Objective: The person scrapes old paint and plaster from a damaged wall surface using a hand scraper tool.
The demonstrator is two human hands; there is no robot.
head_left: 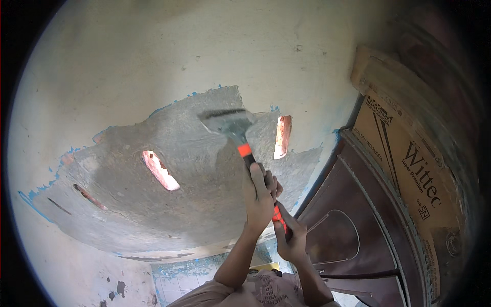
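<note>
Gripping the scraper, both hands stack, left above right.

Scraper, one. Broad grey metal blade, dark along its edge; black handle, banded orange. Held, handle partly hidden. Tilted: blade toward eleven o'clock, butt toward five. Blade over grey wall patch; contact unclear.

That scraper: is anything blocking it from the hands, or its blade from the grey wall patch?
Nothing visible: the left hand and right hand grip the scraper's handle directly, and nothing shows between the blade and the grey patch. Whether those two touch is unclear.
</note>
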